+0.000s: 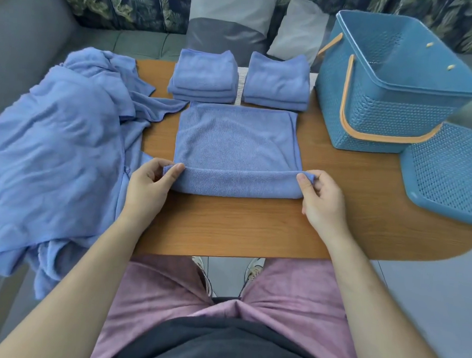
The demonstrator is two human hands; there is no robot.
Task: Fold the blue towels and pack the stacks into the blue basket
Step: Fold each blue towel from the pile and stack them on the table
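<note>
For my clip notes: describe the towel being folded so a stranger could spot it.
On the wooden table, two folded stacks sit at the back and a loose heap spills off the left side. The towel lies spread flat in the centre, in front of them. It alone has its near edge rolled up, pinched by the left hand and right hand.

Towel pile (53, 142) at left of frame, flat towel (237, 140) in middle, two stacks (204, 76) above it, basket (383, 118) upper right.
</note>
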